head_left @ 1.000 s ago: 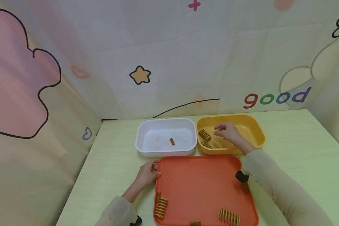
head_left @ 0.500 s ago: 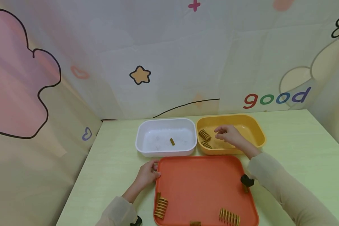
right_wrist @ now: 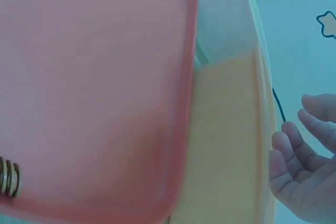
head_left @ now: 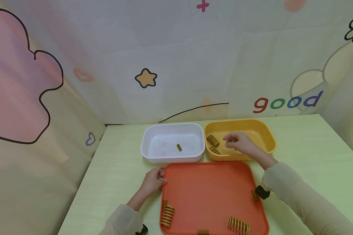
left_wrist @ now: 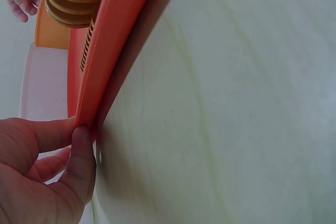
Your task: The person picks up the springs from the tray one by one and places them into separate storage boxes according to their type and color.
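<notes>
My left hand (head_left: 153, 180) pinches the left rim of the orange-red tray (head_left: 209, 192); in the left wrist view, thumb and finger (left_wrist: 81, 150) meet on that rim. My right hand (head_left: 239, 142) hovers over the yellow bin (head_left: 257, 138), fingers loosely bent and nothing between them. Two larger brass-coloured coil springs (head_left: 213, 140) lie at the bin's left end. In the white bin (head_left: 153, 150) lies one small spring (head_left: 179, 147). On the tray are a large spring (head_left: 167, 216) at the left, another large spring (head_left: 239, 225) at the front right, and several small ones along the edges.
Both bins stand side by side behind the tray on a pale green table (head_left: 306, 147). A printed cloth (head_left: 176, 58) hangs behind and to the left. A black wrist device (head_left: 262, 192) on the right sleeve overlaps the tray's right edge.
My right hand has drawn back slightly toward the front over the yellow bin, its forearm shifting right. The small spring at the tray's right edge shows more. My left hand stays still.
</notes>
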`<action>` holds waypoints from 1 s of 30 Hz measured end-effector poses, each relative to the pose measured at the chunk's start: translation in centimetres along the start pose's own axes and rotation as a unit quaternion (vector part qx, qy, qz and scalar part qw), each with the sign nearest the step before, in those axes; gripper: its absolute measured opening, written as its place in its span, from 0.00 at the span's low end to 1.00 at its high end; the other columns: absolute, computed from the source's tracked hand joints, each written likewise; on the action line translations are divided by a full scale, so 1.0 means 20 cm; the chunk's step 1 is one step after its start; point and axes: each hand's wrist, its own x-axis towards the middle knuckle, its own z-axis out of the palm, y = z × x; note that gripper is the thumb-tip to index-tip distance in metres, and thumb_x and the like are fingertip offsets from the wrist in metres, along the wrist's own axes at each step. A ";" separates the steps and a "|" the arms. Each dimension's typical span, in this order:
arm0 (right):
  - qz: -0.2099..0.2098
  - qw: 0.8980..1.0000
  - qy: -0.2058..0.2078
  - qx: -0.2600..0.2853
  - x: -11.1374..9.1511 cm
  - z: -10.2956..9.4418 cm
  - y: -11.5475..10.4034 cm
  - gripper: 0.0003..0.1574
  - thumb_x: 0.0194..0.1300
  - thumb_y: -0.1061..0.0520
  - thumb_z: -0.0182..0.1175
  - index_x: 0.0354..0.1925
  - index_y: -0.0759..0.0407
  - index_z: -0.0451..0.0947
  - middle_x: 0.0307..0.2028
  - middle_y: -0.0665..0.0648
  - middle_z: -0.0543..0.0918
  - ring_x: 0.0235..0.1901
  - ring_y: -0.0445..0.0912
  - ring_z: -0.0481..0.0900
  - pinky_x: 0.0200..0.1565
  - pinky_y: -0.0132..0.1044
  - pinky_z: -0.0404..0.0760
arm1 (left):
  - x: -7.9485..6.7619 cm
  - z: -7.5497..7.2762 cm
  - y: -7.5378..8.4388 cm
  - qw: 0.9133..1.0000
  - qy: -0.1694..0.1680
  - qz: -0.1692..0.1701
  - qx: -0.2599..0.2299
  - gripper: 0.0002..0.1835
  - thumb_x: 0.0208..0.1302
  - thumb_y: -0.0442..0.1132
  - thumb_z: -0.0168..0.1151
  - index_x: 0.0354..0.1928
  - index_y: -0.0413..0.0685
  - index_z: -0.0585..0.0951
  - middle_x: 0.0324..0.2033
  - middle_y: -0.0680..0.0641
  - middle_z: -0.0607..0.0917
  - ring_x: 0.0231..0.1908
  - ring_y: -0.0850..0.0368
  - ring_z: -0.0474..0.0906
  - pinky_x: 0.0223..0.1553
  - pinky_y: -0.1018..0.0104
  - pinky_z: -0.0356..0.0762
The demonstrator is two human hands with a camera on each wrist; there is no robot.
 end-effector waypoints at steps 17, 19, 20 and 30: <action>-0.038 0.999 -0.019 -0.010 -0.11 -0.02 -0.04 0.17 0.58 0.60 0.56 0.45 0.67 0.73 0.36 0.61 0.76 0.33 0.47 0.73 0.36 0.33 0.74 | 0.00 0.00 -0.01 1.000 0.004 0.014 0.010 0.24 0.45 0.24 0.60 0.49 0.34 0.72 0.27 0.45 0.73 0.20 0.62 0.65 0.20 0.72 0.68; -0.040 0.999 -0.020 -0.011 -0.12 -0.03 -0.05 0.16 0.58 0.60 0.56 0.44 0.67 0.73 0.37 0.61 0.76 0.34 0.48 0.73 0.37 0.31 0.75 | 0.00 0.00 -0.01 1.000 0.005 0.012 0.008 0.24 0.45 0.24 0.60 0.49 0.35 0.72 0.27 0.45 0.73 0.20 0.62 0.65 0.20 0.72 0.68; -0.041 0.999 -0.021 -0.010 -0.13 -0.03 -0.05 0.16 0.58 0.60 0.56 0.45 0.67 0.73 0.37 0.62 0.76 0.34 0.48 0.73 0.37 0.30 0.75 | 0.00 0.00 -0.01 1.000 0.005 0.011 0.006 0.24 0.45 0.24 0.60 0.49 0.35 0.72 0.27 0.45 0.73 0.20 0.62 0.65 0.19 0.72 0.69; -0.057 0.998 -0.037 -0.013 -0.20 -0.05 -0.04 0.16 0.55 0.61 0.58 0.43 0.67 0.74 0.38 0.64 0.76 0.35 0.47 0.73 0.36 0.29 0.75 | 0.00 0.00 -0.01 1.000 0.004 0.015 0.001 0.24 0.44 0.23 0.60 0.49 0.35 0.73 0.27 0.45 0.73 0.20 0.63 0.66 0.19 0.72 0.70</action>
